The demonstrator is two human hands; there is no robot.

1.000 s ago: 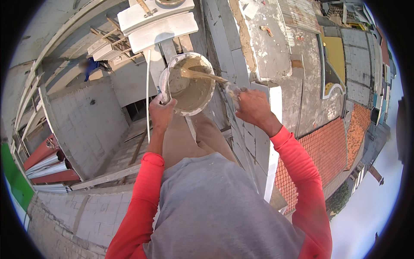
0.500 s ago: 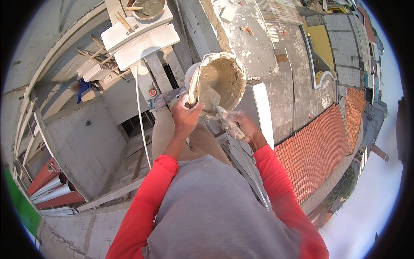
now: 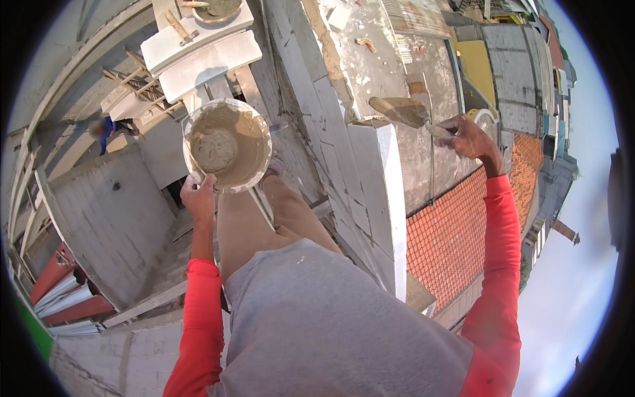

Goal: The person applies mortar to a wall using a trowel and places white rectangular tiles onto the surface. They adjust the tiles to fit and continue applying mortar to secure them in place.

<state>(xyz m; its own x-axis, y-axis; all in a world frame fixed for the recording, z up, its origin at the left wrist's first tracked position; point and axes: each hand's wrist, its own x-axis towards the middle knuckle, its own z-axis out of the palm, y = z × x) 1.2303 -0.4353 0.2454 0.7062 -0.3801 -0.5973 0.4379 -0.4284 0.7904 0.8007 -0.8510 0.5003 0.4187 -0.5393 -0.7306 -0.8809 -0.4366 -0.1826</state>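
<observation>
My left hand (image 3: 200, 197) is closed on the near rim of a round, pale bucket (image 3: 267, 147), its thumb over the edge. Inside sits wet grey-brown mortar (image 3: 215, 149), with more smeared around the walls. Out to the right, my right hand (image 3: 463, 137) grips the handle of a trowel (image 3: 407, 111). The trowel's blade points left, coated in mortar, above the far side of a wall of light blocks (image 3: 357, 192). Mortar (image 3: 329, 53) runs along the farther stretch of that wall's top.
A hammer (image 3: 177, 26) and a bowl of mortar (image 3: 218, 12) rest on white blocks (image 3: 210, 66) ahead. Orange roof tiles (image 3: 446, 231) lie low on the right. Far below left, a person in blue (image 3: 106, 132) is near some timber (image 3: 135, 79).
The bucket has moved left and nearer with my left hand. My right hand has swung from the bucket out to the right, carrying the trowel past the wall.
</observation>
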